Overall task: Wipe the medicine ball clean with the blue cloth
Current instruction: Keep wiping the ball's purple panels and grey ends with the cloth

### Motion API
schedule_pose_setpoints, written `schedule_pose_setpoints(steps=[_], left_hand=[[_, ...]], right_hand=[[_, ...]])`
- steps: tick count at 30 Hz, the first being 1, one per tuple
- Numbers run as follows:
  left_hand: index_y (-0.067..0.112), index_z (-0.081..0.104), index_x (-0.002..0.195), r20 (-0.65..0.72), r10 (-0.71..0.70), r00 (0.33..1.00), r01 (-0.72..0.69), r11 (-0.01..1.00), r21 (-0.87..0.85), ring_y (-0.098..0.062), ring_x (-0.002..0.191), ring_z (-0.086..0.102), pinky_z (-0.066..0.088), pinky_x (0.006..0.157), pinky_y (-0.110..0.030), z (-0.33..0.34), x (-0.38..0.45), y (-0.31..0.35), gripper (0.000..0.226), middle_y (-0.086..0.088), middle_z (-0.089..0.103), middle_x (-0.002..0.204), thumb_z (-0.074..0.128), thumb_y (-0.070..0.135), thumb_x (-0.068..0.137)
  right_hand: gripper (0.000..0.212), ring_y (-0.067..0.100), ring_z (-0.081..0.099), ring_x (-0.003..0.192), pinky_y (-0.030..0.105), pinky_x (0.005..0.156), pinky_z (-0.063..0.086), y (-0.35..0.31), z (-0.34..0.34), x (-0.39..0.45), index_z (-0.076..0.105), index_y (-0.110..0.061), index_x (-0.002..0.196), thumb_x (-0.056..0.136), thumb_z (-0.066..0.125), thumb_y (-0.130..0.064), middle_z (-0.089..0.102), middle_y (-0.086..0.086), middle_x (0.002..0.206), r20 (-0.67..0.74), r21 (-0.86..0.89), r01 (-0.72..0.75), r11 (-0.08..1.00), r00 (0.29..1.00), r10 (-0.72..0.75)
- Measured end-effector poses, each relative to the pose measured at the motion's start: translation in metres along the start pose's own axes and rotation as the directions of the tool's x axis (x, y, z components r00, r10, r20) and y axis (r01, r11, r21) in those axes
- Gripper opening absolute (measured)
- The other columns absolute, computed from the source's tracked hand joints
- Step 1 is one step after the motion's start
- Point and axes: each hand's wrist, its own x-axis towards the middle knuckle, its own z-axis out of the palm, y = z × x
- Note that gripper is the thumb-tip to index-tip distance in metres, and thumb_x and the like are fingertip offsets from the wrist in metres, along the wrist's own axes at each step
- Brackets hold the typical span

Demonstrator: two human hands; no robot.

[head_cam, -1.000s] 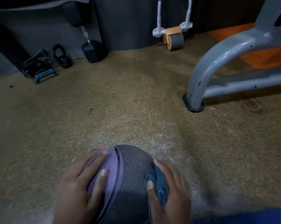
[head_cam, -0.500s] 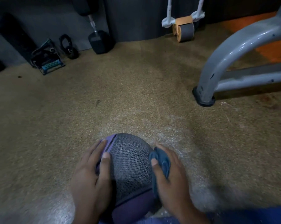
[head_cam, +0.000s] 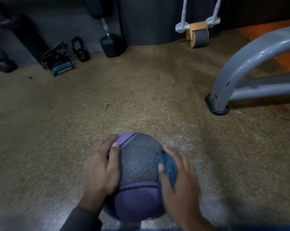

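We're looking down at the medicine ball (head_cam: 137,177), purple with a dark textured panel on top, sitting on the speckled brown floor (head_cam: 141,90) right in front of us. Our left hand (head_cam: 101,169) is spread flat against the ball's left side, fingers extended and pressing, thumb lying along the edge of the textured panel. Our right hand (head_cam: 179,180) is on the ball's right side, fingers curled around the bunched blue cloth (head_cam: 168,167) and holding it against the surface. Well beyond the ball, along the dark wall, we see a dumbbell (head_cam: 111,44) standing on end, a small kettlebell (head_cam: 81,50) beside it and an ab roller (head_cam: 198,36). A grey machine frame (head_cam: 240,70) plants its foot at right.
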Motion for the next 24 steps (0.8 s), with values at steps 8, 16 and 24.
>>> schedule_pose_setpoints(steps=[8, 16, 24], left_hand=[[0.035, 0.062, 0.128, -0.003, -0.039, 0.999, 0.039, 0.999, -0.005, -0.004, 0.123, 0.051, 0.032, 0.099, -0.022, 0.005, -0.008, 0.003, 0.049, 0.019, 0.058, 0.135, 0.037, 0.05, 0.09], [0.042, 0.064, 0.124, 0.069, -0.014, 0.998, 0.011, 0.999, 0.037, -0.005, 0.123, 0.052, 0.038, 0.099, -0.026, 0.01, 0.005, 0.015, 0.047, 0.023, 0.058, 0.133, 0.036, 0.054, 0.088], [0.039, 0.066, 0.123, 0.101, 0.098, 0.99, -0.093, 0.995, -0.047, 0.003, 0.128, 0.048, 0.033, 0.11, -0.023, 0.009, 0.0, 0.006, 0.048, 0.025, 0.059, 0.131, 0.037, 0.056, 0.089]], right_hand=[[0.057, 0.014, 0.048, 0.116, 0.039, 0.091, 0.046, -0.037, -0.003, 0.044, 0.045, -0.045, 0.136, 0.079, 0.043, -0.054, 0.048, -0.019, 0.137, 0.183, -0.173, 0.277, 0.945, 0.952, -0.245], [0.052, 0.014, 0.046, 0.122, 0.038, 0.095, 0.042, -0.021, -0.012, -0.001, 0.048, -0.045, 0.134, 0.082, 0.043, -0.054, 0.049, -0.013, 0.139, 0.016, -0.067, 0.078, 0.995, 0.997, -0.077], [0.027, 0.017, 0.058, 0.108, 0.035, 0.088, 0.046, -0.021, -0.009, 0.088, 0.061, -0.034, 0.115, 0.094, 0.049, -0.044, 0.063, -0.009, 0.116, 0.34, -0.007, -0.036, 0.999, 0.94, 0.037]])
